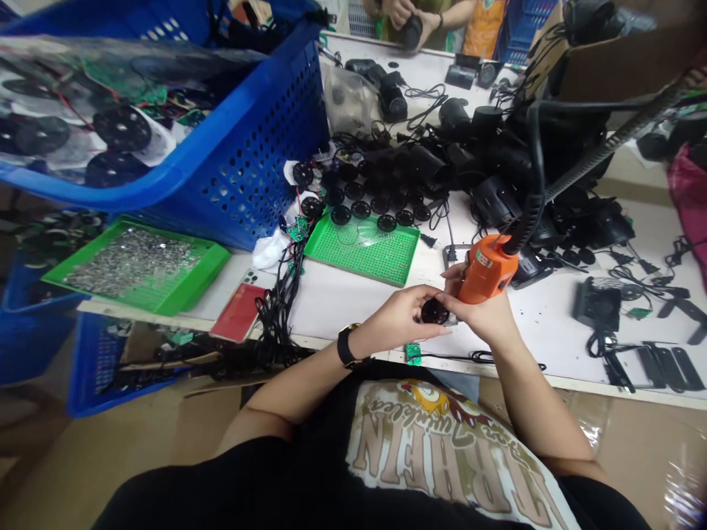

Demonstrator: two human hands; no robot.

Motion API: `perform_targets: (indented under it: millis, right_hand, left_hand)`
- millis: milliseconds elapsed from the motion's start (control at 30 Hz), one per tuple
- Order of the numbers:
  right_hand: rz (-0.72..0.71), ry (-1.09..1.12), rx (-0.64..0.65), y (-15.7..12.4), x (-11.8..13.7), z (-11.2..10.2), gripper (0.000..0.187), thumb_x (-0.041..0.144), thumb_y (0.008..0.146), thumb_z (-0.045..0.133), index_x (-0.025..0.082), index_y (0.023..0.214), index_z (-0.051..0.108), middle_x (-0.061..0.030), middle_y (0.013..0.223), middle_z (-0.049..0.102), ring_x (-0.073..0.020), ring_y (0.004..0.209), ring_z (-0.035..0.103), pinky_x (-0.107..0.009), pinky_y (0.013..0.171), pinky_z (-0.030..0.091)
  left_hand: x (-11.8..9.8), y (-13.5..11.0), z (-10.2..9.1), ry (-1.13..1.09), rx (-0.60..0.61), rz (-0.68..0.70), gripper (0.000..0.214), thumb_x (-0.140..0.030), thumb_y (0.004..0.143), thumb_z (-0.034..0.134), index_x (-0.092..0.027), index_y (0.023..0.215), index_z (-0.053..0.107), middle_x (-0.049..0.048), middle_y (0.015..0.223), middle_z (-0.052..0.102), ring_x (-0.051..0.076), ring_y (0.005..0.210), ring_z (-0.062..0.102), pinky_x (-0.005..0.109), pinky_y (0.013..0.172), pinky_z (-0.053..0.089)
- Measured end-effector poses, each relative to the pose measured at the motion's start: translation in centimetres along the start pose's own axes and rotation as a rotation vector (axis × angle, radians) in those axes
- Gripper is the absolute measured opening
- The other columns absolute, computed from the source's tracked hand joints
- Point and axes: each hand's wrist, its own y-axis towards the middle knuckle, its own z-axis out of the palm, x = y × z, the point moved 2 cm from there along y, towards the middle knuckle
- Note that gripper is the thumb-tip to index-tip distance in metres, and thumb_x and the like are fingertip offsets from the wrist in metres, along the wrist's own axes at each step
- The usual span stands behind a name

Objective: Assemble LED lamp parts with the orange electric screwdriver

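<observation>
The left hand and right hand are together at the front of the bench. The left, with a black watch on its wrist, pinches one black round disc, while the right is clamped around one orange electric screwdriver, its nose down at the disc and its black cord rising away. One small green circuit board lies just below the hands.

To the left are one phone in a red case and a tangled bundle of black wires. Below the bench edge, a blue crate holds more black wires. Farther up, a green pegboard tray carries several black discs and clear round pieces, with more black discs packed just beyond it. A second green tray is filled with small silver parts. A tilted blue basket holds a clear bag of black discs and green boards. Beyond lies a heap of black housings, and at the far edge, a co-worker's two hands hold a black housing.
</observation>
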Motion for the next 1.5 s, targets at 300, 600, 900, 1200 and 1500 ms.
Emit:
perform_targets:
  millis: [300,600,900,1200,1500]
  right_hand:
    - [-0.035,0.159,-0.127,-1.2,-0.1,-1.9,0.039,0.026,0.072,0.084,0.022,0.106,0.064,0.0043,0.077,0.063,-0.0102,0.057,0.057,-0.026,0.052,0.046]
    - [-0.514,0.663,-0.506,-2.5,2.2,-0.7,0.019,0.035,0.084,0.070,0.026,0.095,0.057,0.0096,0.054,0.053,-0.0102,0.039,0.048,-0.026,0.043,0.045]
    - [-0.292,0.568,-0.342,-2.8,0.4,4.2,0.033,0.049,0.083,0.070,0.029,0.098,0.048,0.0107,0.054,0.046,-0.0130,0.042,0.049,-0.034,0.053,0.055]
    - [-0.328,0.620,-0.441,-2.2,0.9,3.1,0.028,0.041,0.081,0.072,0.028,0.096,0.052,0.0110,0.053,0.046,-0.0118,0.042,0.049,-0.031,0.051,0.050]
    - [-0.375,0.620,-0.627,-2.4,2.3,0.3,0.020,0.038,0.085,0.066,0.028,0.096,0.051,0.0114,0.052,0.039,-0.0108,0.038,0.043,-0.031,0.048,0.048]
  left_hand:
    - [1.1,0.9,-0.2,-0.260,0.042,-0.123,0.056,-0.020,0.057,0.098,-0.015,0.106,0.071,0.0063,0.106,0.074,0.018,0.105,0.067,0.039,0.107,0.045]
    - [4.0,0.4,-0.6,-0.069,-0.039,-0.209,0.061,-0.020,0.061,0.094,-0.014,0.114,0.066,0.0079,0.104,0.072,0.019,0.097,0.069,0.039,0.095,0.052]
    - [1.9,0.0,0.3,0.378,-0.033,0.019,0.022,-0.019,0.073,0.081,-0.016,0.088,0.066,0.0011,0.087,0.069,0.016,0.081,0.062,0.029,0.075,0.051]
    - [3.1,-0.1,0.0,0.417,-0.069,0.046,0.041,-0.016,0.072,0.084,-0.014,0.110,0.069,0.0072,0.104,0.074,0.022,0.097,0.070,0.035,0.089,0.056]
    - [2.4,-2.4,0.7,0.584,-0.024,0.307,0.050,-0.015,0.078,0.084,-0.023,0.125,0.068,0.0137,0.144,0.058,0.028,0.135,0.058,0.049,0.115,0.049]
